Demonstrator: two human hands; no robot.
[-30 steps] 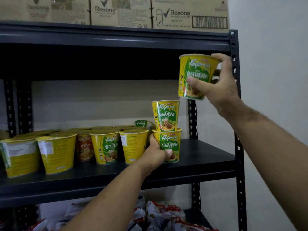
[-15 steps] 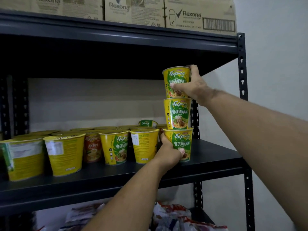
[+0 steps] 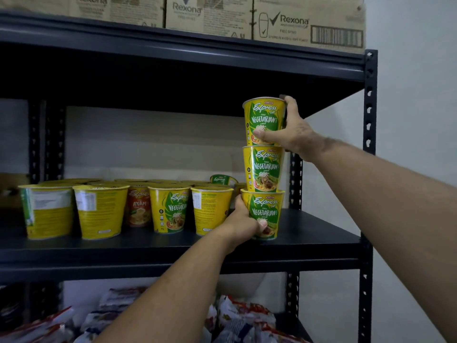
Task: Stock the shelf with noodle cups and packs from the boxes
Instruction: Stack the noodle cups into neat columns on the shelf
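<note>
The top vegetarian cup (image 3: 264,120), airborne a second ago, now crowns the stack — right hand (image 3: 289,131) still gripping it, left hand (image 3: 243,222) clasping the bottom cup (image 3: 268,211).

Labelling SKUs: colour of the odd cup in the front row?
Orange-red cup, among yellow ones; head view.

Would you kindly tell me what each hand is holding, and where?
Right hand grips the top cup by its side wall; left hand grips the bottom cup low on its side.
</note>
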